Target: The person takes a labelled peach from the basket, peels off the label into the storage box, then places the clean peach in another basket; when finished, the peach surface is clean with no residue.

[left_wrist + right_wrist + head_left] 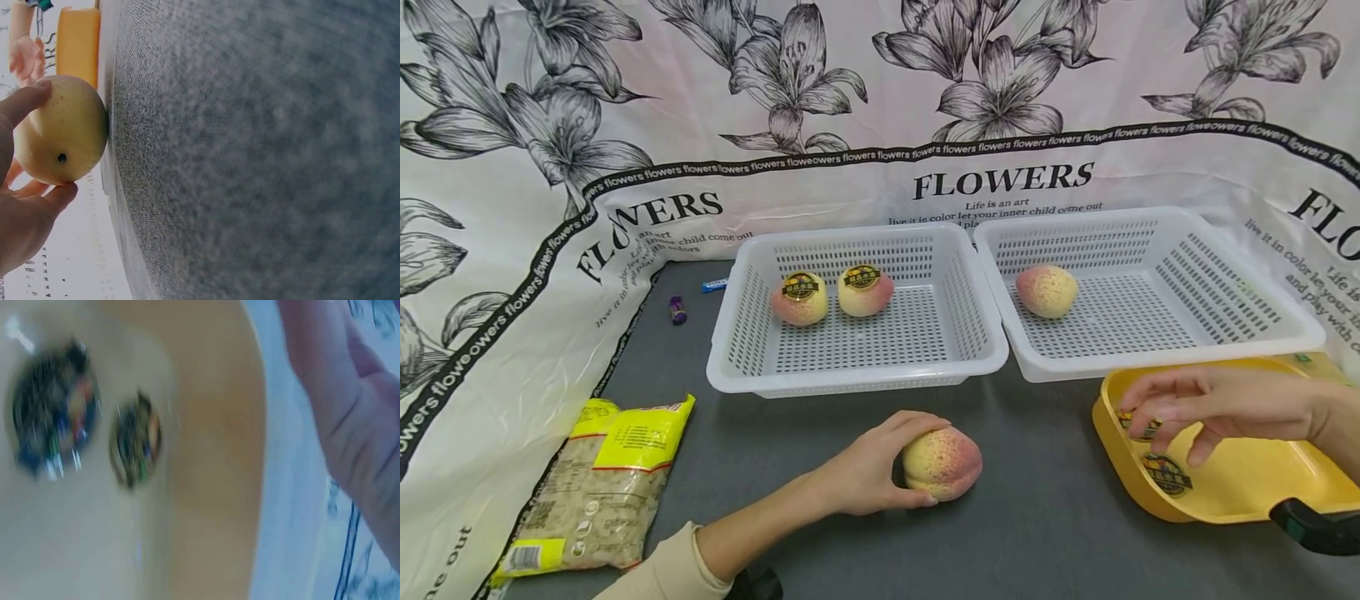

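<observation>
My left hand [887, 467] grips a pink-yellow peach [942, 462] that rests on the grey table [1045, 533]. The left wrist view shows the thumb and fingers of that hand [25, 206] round the peach [62, 131]. My right hand [1195, 408] hovers over a yellow tray [1262, 492], fingers spread and loosely bent just above two round stickers [1167, 473]. In the blurred right wrist view both stickers [136, 439] lie on the tray [206, 456], with my right hand [350, 425] beside them.
Two white baskets stand behind. The left basket [857, 379] holds two stickered peaches [800, 298]; the right basket [1150, 362] holds one peach [1047, 290]. A yellow food bag [602, 483] lies at the left. A floral cloth [512, 250] walls the back and sides.
</observation>
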`<state>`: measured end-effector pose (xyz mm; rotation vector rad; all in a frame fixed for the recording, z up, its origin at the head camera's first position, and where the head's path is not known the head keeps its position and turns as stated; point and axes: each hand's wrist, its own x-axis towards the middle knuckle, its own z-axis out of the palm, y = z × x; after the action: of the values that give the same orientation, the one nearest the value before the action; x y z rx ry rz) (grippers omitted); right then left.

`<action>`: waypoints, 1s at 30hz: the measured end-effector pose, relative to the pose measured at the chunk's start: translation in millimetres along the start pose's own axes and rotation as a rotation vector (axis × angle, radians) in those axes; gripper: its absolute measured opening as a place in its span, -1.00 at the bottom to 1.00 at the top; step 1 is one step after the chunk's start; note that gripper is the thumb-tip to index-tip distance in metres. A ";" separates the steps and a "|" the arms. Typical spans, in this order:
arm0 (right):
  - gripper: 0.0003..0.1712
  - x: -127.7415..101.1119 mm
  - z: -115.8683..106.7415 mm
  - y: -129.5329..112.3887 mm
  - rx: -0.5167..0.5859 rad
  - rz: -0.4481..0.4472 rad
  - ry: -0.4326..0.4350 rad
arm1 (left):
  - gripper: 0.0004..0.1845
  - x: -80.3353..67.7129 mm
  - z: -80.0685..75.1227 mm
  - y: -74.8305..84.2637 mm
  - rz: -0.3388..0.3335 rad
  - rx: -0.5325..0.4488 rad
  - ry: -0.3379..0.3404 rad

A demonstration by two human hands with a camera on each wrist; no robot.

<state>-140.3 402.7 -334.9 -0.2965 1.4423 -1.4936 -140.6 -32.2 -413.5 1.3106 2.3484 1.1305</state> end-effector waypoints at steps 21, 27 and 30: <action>-0.24 141.2 96.6 4.2 -0.030 -0.039 0.374 | -0.16 -1.3 0.0 1.6 0.002 0.015 0.002; -0.12 165.2 108.4 15.7 -0.004 -0.102 0.315 | -0.17 -1.5 0.3 2.0 0.020 0.030 0.007; -0.11 171.2 112.7 17.7 0.016 -0.115 0.279 | -0.16 -1.9 0.8 2.4 0.024 0.043 0.010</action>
<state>-128.8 206.8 -396.7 -0.1678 1.6545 -1.6906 -137.6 -32.6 -412.7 1.3546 2.3826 1.1019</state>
